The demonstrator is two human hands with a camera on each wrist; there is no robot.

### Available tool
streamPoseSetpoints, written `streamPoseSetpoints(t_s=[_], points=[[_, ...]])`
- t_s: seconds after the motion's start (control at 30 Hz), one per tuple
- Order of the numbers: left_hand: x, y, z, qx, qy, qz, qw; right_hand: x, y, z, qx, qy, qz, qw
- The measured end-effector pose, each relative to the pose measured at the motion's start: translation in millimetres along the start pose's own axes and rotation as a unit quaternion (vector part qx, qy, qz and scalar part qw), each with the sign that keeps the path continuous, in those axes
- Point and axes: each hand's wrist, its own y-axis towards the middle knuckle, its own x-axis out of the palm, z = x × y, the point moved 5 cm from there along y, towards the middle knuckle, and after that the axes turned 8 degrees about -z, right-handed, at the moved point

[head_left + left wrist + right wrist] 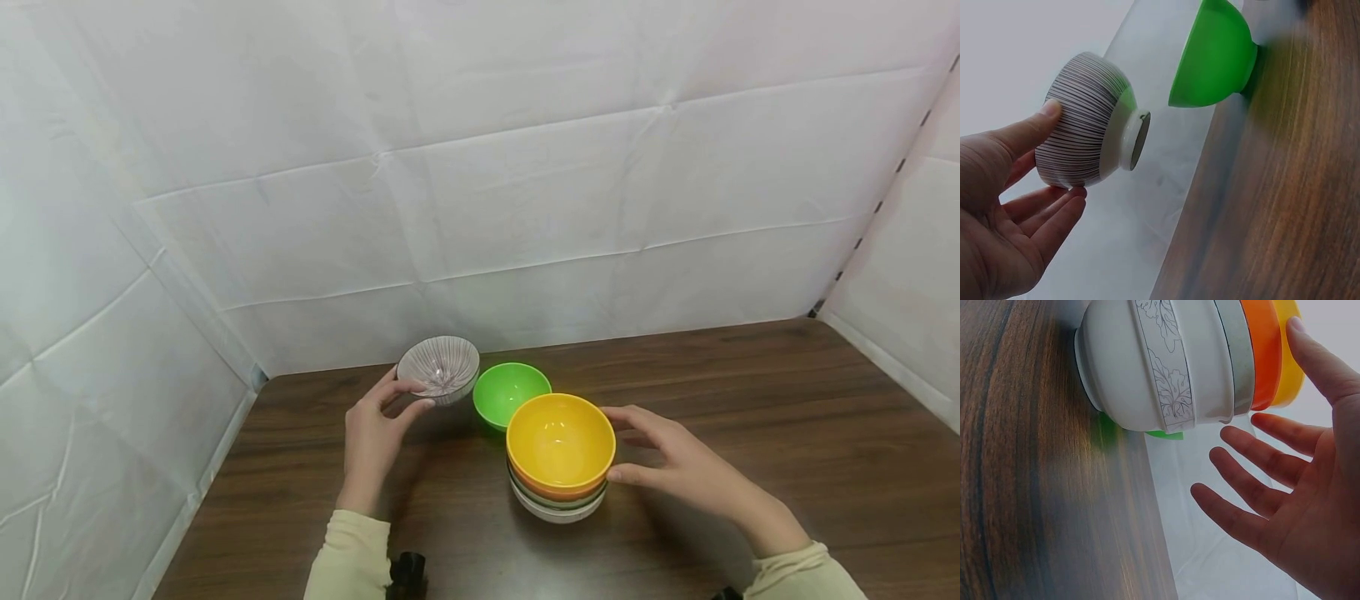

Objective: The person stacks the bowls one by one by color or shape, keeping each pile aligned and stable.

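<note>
My left hand (372, 442) grips a white bowl with dark stripes (444, 365) between thumb and fingers. In the left wrist view that bowl is tilted and held up off the table, its footed base in plain sight. On the right stands a stack of bowls with a yellow bowl (561, 442) on top. Beneath it show an orange bowl (1264, 356), a grey-green one (1235, 356) and a white bowl with a leaf-patterned band (1116, 369). Beside the stack is my right hand (686, 462), fingers spread, thumb tip at the yellow bowl's rim.
A bright green bowl (510, 390) stands on the dark wooden table (750, 400), between the striped bowl and the stack and partly behind the yellow bowl. White sheeting (525, 167) rises along the back and both sides of the table.
</note>
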Motion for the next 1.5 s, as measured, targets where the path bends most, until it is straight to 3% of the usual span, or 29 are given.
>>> streamPoseSetpoints(t_s=[1.03,1.5], points=[[4.1,-4.3,24.3,0.034,-0.033,-0.018,0.9987,-1,-1,0,-0.014,-0.007,0.002,1.000],[2.9,-7.0,35.6,0.068,-0.054,-0.023,0.9960,-2,-1,1,-0.018,-0.011,0.003,1.000]])
